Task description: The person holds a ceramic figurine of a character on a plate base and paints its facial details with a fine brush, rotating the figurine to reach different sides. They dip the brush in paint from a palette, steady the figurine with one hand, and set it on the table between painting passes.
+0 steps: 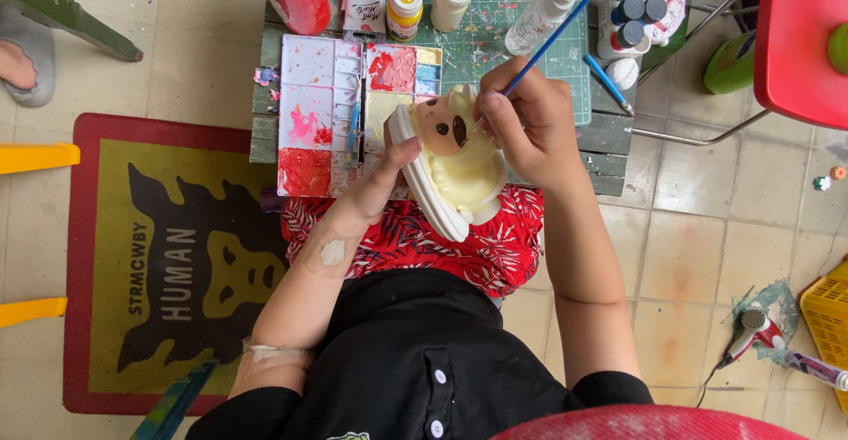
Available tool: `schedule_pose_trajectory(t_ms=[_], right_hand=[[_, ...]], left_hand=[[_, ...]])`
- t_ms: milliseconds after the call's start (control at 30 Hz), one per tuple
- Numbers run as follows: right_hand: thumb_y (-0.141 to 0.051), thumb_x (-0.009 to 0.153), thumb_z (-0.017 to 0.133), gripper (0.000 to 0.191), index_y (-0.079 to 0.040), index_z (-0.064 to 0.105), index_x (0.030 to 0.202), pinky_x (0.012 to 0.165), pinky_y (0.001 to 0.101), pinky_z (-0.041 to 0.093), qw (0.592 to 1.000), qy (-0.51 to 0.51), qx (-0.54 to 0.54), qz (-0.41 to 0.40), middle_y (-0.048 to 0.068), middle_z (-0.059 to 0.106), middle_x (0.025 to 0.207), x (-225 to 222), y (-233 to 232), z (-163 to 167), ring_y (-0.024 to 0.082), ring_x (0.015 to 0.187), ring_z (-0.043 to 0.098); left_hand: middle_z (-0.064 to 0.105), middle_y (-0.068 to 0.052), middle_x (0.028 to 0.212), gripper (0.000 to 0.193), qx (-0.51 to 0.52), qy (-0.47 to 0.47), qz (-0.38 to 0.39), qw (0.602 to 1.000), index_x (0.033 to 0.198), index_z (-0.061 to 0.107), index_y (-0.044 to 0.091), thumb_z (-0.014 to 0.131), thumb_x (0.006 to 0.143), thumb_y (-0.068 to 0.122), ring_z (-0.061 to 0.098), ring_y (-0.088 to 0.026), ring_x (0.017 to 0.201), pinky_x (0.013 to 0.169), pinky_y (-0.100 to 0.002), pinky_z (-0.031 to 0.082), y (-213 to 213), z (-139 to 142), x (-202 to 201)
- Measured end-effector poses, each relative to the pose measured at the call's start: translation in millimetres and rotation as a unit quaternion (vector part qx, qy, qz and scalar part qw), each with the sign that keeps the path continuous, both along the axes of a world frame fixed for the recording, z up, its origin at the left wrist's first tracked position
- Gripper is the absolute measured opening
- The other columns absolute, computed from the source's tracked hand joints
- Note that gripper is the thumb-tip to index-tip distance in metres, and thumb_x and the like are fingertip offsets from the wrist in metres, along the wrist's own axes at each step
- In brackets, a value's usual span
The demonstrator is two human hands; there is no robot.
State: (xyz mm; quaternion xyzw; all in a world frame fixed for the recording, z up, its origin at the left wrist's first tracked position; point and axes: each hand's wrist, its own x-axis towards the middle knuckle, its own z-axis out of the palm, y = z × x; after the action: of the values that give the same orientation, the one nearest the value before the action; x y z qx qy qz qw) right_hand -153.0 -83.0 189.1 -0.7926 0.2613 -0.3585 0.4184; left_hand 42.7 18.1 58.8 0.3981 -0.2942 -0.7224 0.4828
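Right hand hides brush tip (figurine in left hand).

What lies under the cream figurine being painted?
Under the cream figurine, held by the left hand, shows red patterned cloth on the lap. Its upper part overlaps the paint palette and low table; whatever lies directly beneath is covered.

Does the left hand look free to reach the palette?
Probably not as is: the left hand is holding the figurine, though the palette lies right beside it, unobstructed.
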Motion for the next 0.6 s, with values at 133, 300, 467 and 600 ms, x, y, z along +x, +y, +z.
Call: schedule_pose_trajectory(t_ms=[133, 300, 467, 600], right_hand=[[-0.009, 0.112, 0.055, 0.014, 0.000, 0.057, 0.101, 0.066, 0.0260, 0.051, 1.000, 0.000, -0.008, 0.012, 0.004, 0.065, 0.082, -0.2, 0.2, 0.1, 0.011, 0.071, 0.065], [-0.009, 0.112, 0.055, 0.014, 0.000, 0.057, 0.101, 0.069, 0.0271, 0.053, 1.000, 0.000, -0.020, 0.022, 0.006, 0.065, 0.085, -0.7, -1.1, -0.1, 0.012, 0.073, 0.065], [-0.011, 0.113, 0.053, 0.016, 0.000, 0.056, 0.101, 0.068, 0.0267, 0.053, 1.000, 0.011, -0.004, 0.028, 0.005, 0.065, 0.084, -2.2, -1.7, 0.3, 0.012, 0.073, 0.066], [-0.012, 0.113, 0.053, 0.017, -0.001, 0.057, 0.101, 0.069, 0.0270, 0.053, 0.999, 0.018, -0.013, 0.030, 0.005, 0.065, 0.084, -2.5, -2.2, 0.8, 0.013, 0.074, 0.067]], left_hand=[[0.050, -0.015, 0.153, 0.097, 0.014, 0.006, -0.012, 1.000, 0.154, 0.041, 0.004, 0.063, 0.083, 0.067, 0.041, -0.026, 0.144, 0.120, -0.042, 0.026, 0.6, 2.2, 0.2], [0.051, -0.016, 0.151, 0.098, 0.024, -0.007, -0.012, 1.000, 0.153, 0.043, 0.003, 0.063, 0.082, 0.067, 0.043, -0.027, 0.142, 0.118, -0.042, 0.028, -0.1, 4.9, 0.4], [0.048, -0.015, 0.154, 0.099, 0.012, -0.012, -0.005, 1.000, 0.154, 0.040, 0.004, 0.063, 0.082, 0.067, 0.040, -0.026, 0.144, 0.119, -0.041, 0.026, 0.9, 7.2, 1.0], [0.048, -0.015, 0.153, 0.100, 0.022, -0.013, -0.008, 1.000, 0.155, 0.039, 0.004, 0.063, 0.081, 0.068, 0.040, -0.026, 0.144, 0.119, -0.041, 0.027, 0.7, 8.1, 1.0]])
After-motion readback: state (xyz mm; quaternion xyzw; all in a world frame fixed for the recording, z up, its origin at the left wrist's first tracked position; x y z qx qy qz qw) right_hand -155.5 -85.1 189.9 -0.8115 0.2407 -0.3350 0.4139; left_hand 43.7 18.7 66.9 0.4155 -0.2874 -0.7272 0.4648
